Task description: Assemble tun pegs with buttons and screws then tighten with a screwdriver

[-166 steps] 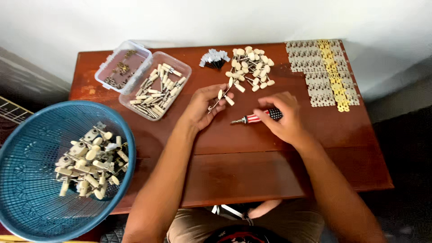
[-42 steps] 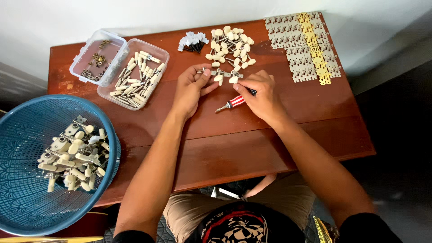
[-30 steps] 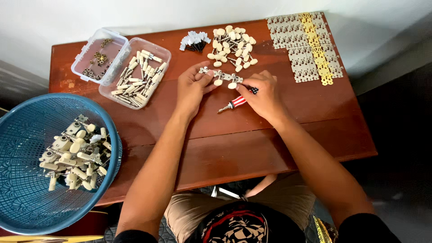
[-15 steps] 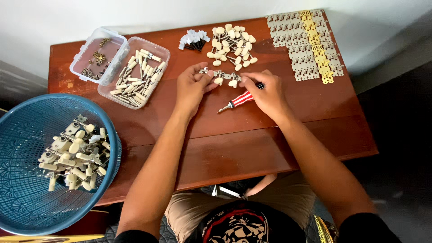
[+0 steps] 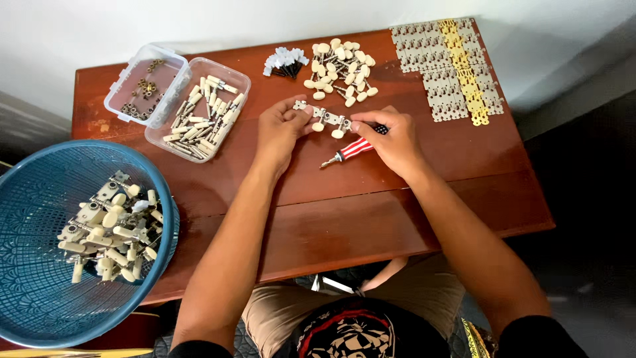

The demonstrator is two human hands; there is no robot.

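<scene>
Near the back middle of the table (image 5: 397,219), both hands pinch a tuner strip (image 5: 322,119), left hand (image 5: 278,132) and right hand (image 5: 391,136) at its ends; best keep it level, holding gently.

Blue basket (image 5: 40,199) edge-cropped; contents perhaps tuners.

There are two hands, the left hand (image 5: 278,132) and the right hand (image 5: 391,139), and between them one metal strip (image 5: 322,117) with three cream knobs. One screwdriver (image 5: 351,150) with a striped handle lies under the right grip. Left of the left grip stand two clear plastic boxes (image 5: 199,109), and farther left one blue basket (image 5: 40,285). The loose cream knobs (image 5: 341,69) beyond the grips are too many to count.
</scene>
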